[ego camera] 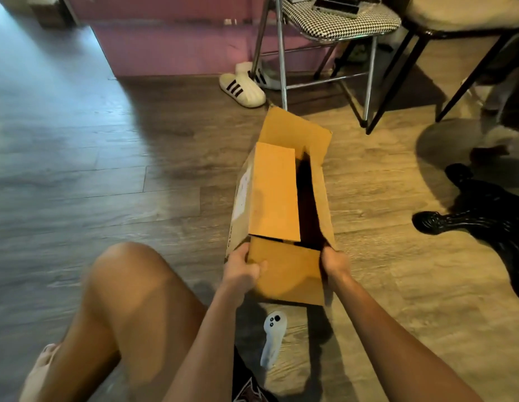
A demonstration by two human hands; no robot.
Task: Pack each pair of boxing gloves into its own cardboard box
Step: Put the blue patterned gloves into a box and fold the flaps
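A long cardboard box (274, 195) lies on the wooden floor in front of me, its near end toward my hands. Its left long flap is folded over the top, the far flap stands up, and a dark gap runs along the right side. What is inside cannot be seen. My left hand (243, 269) grips the near left corner, thumb on the near flap (290, 274). My right hand (333, 264) grips the near right corner. No boxing gloves are visible.
A white handheld controller (272, 338) lies on the floor just below the box. White striped slippers (242, 89) sit beyond it, by a metal chair (325, 53). Black ornate table feet (478, 216) stand to the right. My bare knee (128, 285) is at left.
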